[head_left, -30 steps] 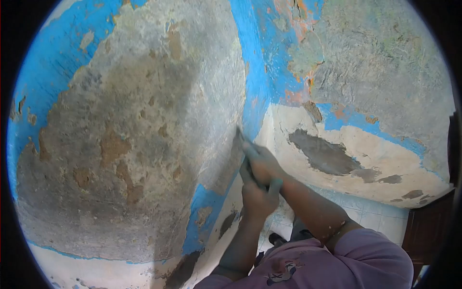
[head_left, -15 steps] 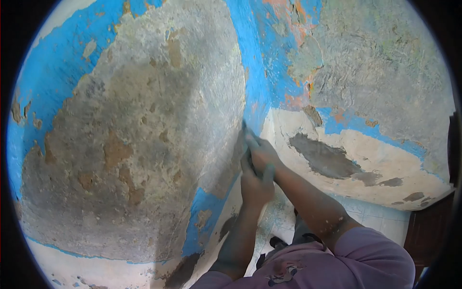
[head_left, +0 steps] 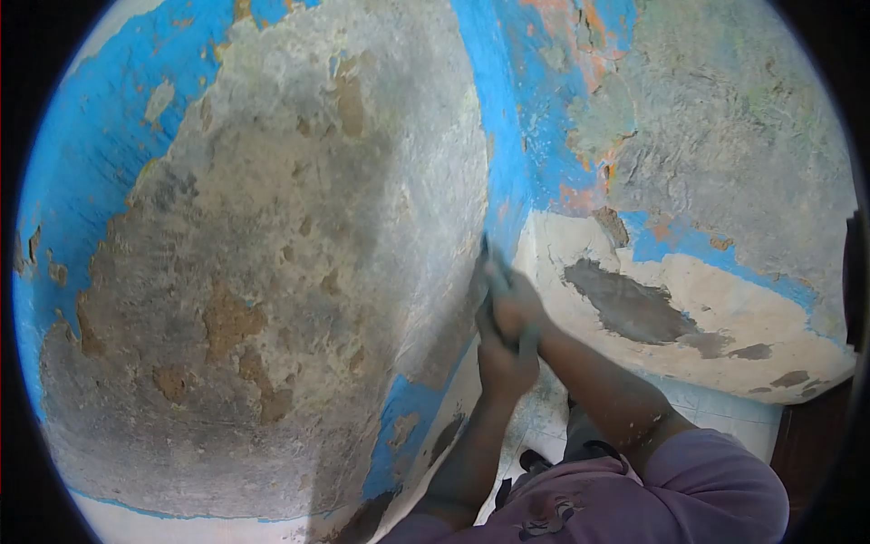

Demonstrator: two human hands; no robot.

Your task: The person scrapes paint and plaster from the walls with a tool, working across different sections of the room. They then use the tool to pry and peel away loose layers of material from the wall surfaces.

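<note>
Both of my hands are closed one above the other around a narrow dark tool, which looks like a scraper [head_left: 485,245]; its handle is mostly hidden by my fingers. My right hand [head_left: 518,304] grips nearer the tip. Just below it, my left hand [head_left: 507,367] is wrapped round the lower end, its thumb up against the right hand. The tool's tip meets the wall at the edge of a blue painted strip [head_left: 503,172], close to the inner corner. Left of it spreads bare grey plaster [head_left: 299,245].
The right-hand wall [head_left: 725,136] has rough grey plaster above a cream band [head_left: 725,290] with a dark bare patch [head_left: 630,304]. Blue paint [head_left: 100,136] remains at the far left. Light floor tiles [head_left: 725,412] and a dark brown wooden piece [head_left: 811,444] lie lower right.
The view has shifted, so the walls and my hands sit further right in the frame. Against the wall, my hands and the tool are in nearly the same place.
</note>
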